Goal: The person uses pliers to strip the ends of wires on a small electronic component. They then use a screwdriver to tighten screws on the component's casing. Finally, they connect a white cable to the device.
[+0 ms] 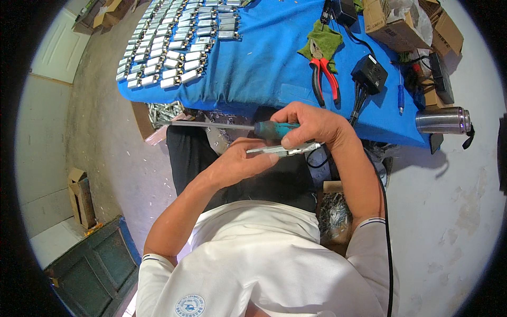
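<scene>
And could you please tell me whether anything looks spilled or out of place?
Small pale bits lie scattered on the floor beside the left leg, outside the open box, so they look like spilled scraps.

Screwdriver shaft (211, 125) blurred; metal piece (284, 151) partly covered.

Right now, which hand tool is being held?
The teal-handled, long-shafted screwdriver, in the right hand; the red-and-black pliers lie on the blue-covered table.

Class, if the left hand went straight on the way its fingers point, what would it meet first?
Most likely the right hand, which grips the screwdriver: it lies up and to the right, just past the metal part in the left hand. Depth is unclear, so the left hand might pass beneath.
</scene>
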Tool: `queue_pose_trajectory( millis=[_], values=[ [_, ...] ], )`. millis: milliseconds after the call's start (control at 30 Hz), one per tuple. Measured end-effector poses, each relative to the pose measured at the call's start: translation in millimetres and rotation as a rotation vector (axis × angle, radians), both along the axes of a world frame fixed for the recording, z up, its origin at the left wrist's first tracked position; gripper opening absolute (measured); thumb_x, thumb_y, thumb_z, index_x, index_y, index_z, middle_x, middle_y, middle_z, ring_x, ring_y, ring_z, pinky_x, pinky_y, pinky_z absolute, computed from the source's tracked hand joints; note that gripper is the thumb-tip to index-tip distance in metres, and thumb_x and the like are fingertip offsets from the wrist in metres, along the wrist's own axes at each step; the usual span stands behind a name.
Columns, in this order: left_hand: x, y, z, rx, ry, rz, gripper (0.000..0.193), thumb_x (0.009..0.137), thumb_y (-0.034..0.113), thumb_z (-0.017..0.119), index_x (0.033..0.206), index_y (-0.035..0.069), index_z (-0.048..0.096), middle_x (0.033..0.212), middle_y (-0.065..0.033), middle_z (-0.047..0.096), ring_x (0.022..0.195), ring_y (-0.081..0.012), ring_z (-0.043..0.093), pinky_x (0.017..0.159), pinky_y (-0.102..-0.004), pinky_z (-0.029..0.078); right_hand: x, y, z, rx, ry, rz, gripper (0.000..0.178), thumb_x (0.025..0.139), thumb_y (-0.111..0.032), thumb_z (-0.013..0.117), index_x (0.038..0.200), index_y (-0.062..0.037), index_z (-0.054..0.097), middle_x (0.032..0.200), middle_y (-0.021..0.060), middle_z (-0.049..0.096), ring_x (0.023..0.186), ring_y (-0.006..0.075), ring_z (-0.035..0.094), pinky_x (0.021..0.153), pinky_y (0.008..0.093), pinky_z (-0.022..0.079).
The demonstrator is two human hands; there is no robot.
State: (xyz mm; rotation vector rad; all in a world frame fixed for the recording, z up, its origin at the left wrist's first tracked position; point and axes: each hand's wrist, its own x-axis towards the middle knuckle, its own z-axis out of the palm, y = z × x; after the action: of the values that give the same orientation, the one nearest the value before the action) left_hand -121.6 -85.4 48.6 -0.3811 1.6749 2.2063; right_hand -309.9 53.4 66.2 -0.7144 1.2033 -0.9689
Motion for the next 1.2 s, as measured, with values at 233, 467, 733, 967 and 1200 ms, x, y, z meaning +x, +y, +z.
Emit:
queue_pose_trajectory(
  millis=[233,467,733,967,1200],
  values=[
    [-8,-5,-14,-0.02,0.099,0.102,0.038,0.095,0.042,0.06,0.085,0.006,0.055,0.063,0.0027,0.047,0.053,-0.004,0.04,0.045,-0.0213,0.029,-29,2,14,0.053,0.037,-0.45,0.035,0.084,-0.026,0.071,0.104,0.0009,0.063,0.091,0.0105,0.07,0.077,0.0129,0.066,0.07,0.0262,0.051],
    [-23,-6,-17,0.032,0.001,0.165,0.039,0.096,0.045,0.057,0.081,0.01,0.051,0.062,0.0023,0.045,0.051,-0.0045,0.038,0.043,-0.0213,0.026,-12,-12,-5,-0.227,0.539,-0.992,0.035,0.09,-0.028,0.069,0.105,0.0021,0.059,0.094,0.0124,0.067,0.079,0.0182,0.068,0.061,0.0266,0.052],
    [-48,-20,-35,0.306,-0.138,0.382,0.04,0.094,0.049,0.057,0.083,0.012,0.048,0.063,0.0032,0.038,0.05,-0.0063,0.031,0.042,-0.0215,0.021,-9,-29,-19,-0.326,0.888,-1.018,0.033,0.089,-0.026,0.069,0.104,0.0016,0.06,0.08,0.0031,0.057,0.074,0.011,0.053,0.065,0.026,0.044],
    [-44,-24,-33,0.249,-0.103,0.39,0.039,0.095,0.047,0.056,0.081,0.012,0.047,0.063,0.0038,0.037,0.052,-0.0055,0.03,0.043,-0.0212,0.022,24,15,4,-0.13,0.838,-0.968,0.035,0.086,-0.012,0.064,0.119,-0.0009,0.059,0.092,0.0105,0.066,0.08,0.0145,0.06,0.073,0.0275,0.048],
    [-45,-23,-39,0.239,-0.085,0.375,0.039,0.096,0.045,0.057,0.079,0.012,0.047,0.064,0.0039,0.038,0.052,-0.0053,0.031,0.043,-0.0211,0.021,63,98,33,0.013,1.1,-0.716,0.04,0.078,-0.003,0.066,0.117,0.003,0.062,0.104,0.0196,0.067,0.092,0.0263,0.066,0.082,0.0337,0.051]
  ],
)
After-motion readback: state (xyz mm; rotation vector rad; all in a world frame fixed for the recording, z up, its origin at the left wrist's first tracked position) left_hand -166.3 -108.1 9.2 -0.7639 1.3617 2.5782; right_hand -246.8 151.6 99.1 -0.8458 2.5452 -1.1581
